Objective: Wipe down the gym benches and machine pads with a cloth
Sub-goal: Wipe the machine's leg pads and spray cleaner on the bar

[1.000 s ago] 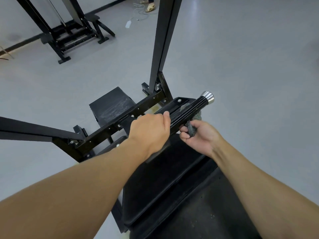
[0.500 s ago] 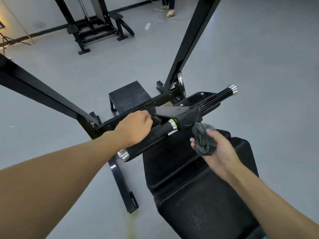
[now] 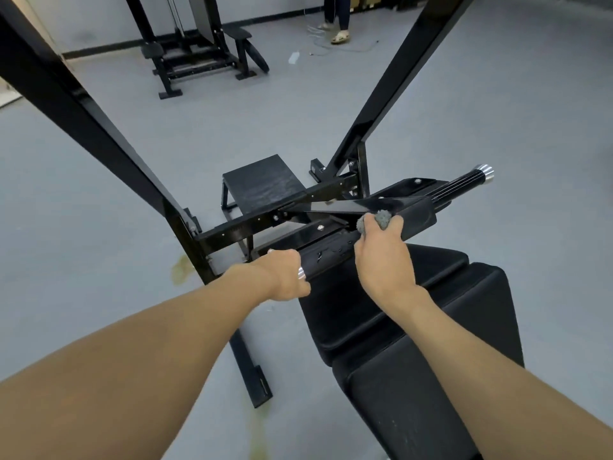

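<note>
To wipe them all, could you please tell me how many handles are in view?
2: near handle, gripped by the left hand; far handle, jutting right beyond the cloth. Others may be hidden.

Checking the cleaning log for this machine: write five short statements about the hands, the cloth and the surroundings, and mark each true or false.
1. The right hand grips a grey cloth against the machine's black bar. True.
2. The left hand lies flat on the seat pad. False: it grips the near handle at its chrome end.
3. The far handle has a chrome cap and no hand on it. True.
4. The floor by the frame is spotless. False: a yellowish stain shows there.
5. Nobody else is in view. False: a person's legs stand at the back.
</note>
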